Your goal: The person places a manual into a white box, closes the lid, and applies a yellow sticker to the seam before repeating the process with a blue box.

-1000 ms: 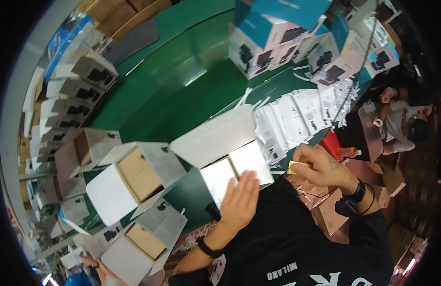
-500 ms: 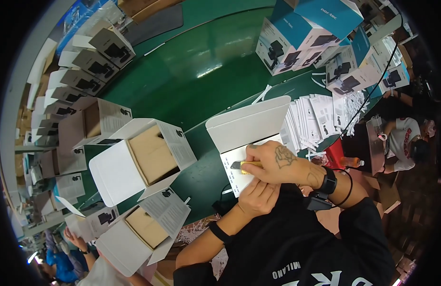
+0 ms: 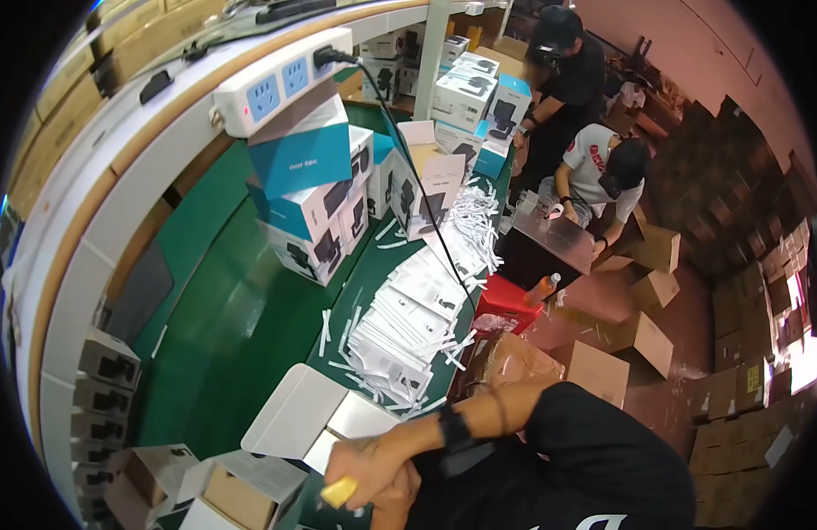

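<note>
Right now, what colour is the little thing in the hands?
Yellow: the small object shows in the head view.

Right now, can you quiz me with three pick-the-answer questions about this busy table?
1. Where is the white power strip?
A. On the floor
B. On the rail above the stacked blue and white boxes
C. On a red stool

2. What colour is the table top?
A. Green
B. Yellow
C. Black

3. The right hand grips a small yellow thing. How is the white box beside it?
A. Taped shut
B. Squashed flat
C. Open

Answers: 1 B, because the strip sits on the pale rail just over the top box of the stack. 2 A, because the bare surface between the boxes and the leaflets is green. 3 C, because its lid is swung back.
</note>
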### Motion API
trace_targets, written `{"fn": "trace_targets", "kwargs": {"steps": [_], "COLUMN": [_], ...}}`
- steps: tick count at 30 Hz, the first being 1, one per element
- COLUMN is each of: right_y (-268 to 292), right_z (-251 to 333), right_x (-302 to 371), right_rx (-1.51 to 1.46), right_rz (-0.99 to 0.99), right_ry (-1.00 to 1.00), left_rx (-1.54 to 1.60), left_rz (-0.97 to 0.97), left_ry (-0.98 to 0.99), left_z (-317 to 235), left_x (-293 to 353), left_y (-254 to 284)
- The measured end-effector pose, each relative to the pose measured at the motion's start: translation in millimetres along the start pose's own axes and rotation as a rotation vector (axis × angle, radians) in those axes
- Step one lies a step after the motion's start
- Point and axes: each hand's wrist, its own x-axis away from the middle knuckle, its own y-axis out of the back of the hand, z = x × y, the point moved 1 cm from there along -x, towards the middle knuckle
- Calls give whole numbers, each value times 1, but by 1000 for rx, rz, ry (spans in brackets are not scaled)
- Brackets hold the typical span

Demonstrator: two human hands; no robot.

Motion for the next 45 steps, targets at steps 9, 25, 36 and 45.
{"fn": "trace_targets", "kwargs": {"steps": [9,25,36,45], "right_y": [122,-9,-52,-16], "right_z": [44,116,80,76], "right_x": [49,88,80,57], "right_rx": [215,253,-743,564], "right_rz": [-758,-681,-1004,-1002], "right_ry": [-150,-447,-585,21], "left_rx": [271,1467,1426,1146], "left_rz": [29,-123,19,25], "left_ry": [94,797,829,638], "left_z": [-12,22,13,22], "left_x": [-25,0,18,7], "left_y": [12,29,-4,6]}}
